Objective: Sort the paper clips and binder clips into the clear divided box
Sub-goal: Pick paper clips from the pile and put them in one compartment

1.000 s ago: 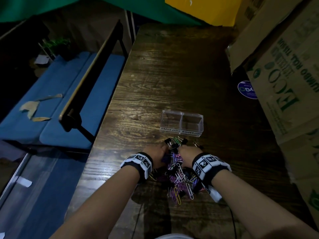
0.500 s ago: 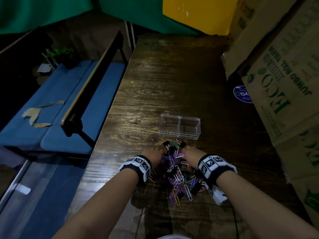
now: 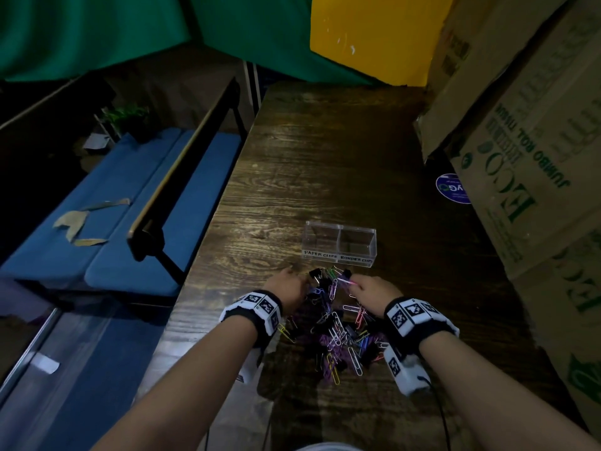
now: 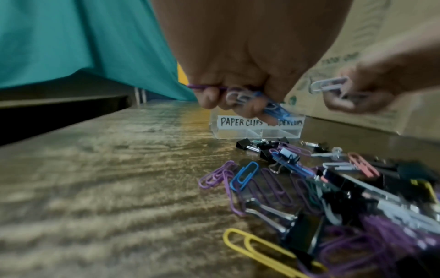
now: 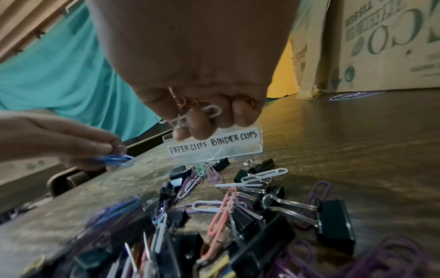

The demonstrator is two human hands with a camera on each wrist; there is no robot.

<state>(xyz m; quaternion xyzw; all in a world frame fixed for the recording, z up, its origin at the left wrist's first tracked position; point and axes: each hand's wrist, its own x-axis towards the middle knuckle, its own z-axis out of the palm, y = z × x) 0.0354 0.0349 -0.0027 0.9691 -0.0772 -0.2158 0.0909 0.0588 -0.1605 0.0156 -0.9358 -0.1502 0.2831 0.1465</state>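
A clear divided box (image 3: 340,247) labelled "PAPER CLIPS" and "BINDER CLIPS" stands on the wooden table, both halves looking empty; the box (image 4: 257,126) (image 5: 214,148) shows in both wrist views. In front of it lies a mixed pile of coloured paper clips and black binder clips (image 3: 338,330). My left hand (image 3: 289,286) is raised at the pile's left edge, gripping a few paper clips (image 4: 252,97), blue, white and purple. My right hand (image 3: 367,289) hovers at the pile's right side, its curled fingers pinching white and pink paper clips (image 5: 195,112).
Large cardboard cartons (image 3: 533,151) stand along the table's right side, close to the box. The table's left edge (image 3: 208,242) drops to a blue cushioned bench (image 3: 130,222). Bare wood stretches beyond the box toward green and yellow panels.
Both hands have lifted out of the pile with paper clips in their fingers and moved slightly apart. The head view has shifted a little.
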